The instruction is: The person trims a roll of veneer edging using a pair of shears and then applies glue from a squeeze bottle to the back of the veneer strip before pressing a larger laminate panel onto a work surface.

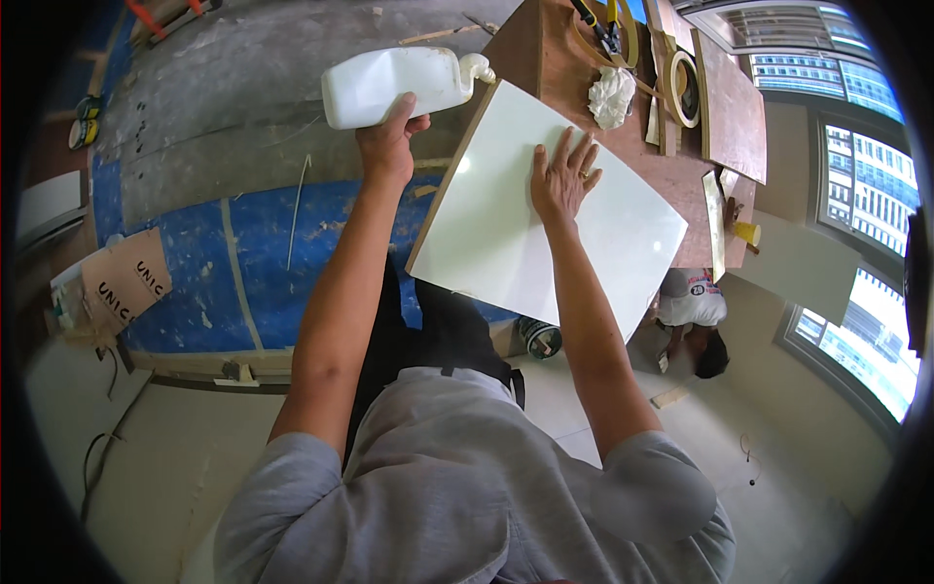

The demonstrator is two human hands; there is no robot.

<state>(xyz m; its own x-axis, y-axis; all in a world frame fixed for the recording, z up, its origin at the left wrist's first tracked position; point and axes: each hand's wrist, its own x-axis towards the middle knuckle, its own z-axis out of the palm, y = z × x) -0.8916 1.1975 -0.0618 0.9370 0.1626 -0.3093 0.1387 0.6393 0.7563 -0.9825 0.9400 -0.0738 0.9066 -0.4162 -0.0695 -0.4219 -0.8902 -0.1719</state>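
My left hand (pixel 389 146) grips a white plastic bottle (pixel 394 86) from below, thumb up along its side. The bottle lies tipped on its side, and its crusted, curved spout (pixel 477 70) points right, close to the far corner of a white board (pixel 496 204). Whether the spout touches the board's brown edge I cannot tell. My right hand (pixel 562 180) rests flat on the board's glossy face, fingers spread, holding nothing. The board lies at an angle, partly over a brown wooden worktop (pixel 545 58).
On the worktop are crumpled white paper (pixel 611 97), a tape roll (pixel 681 90), yellow-black pliers (pixel 605 29) and wood panels (pixel 730 107). Another person (pixel 693 316) crouches at right, below the worktop. A tin (pixel 538 338) stands near my legs. Blue sheeting (pixel 321 219) covers floor at left.
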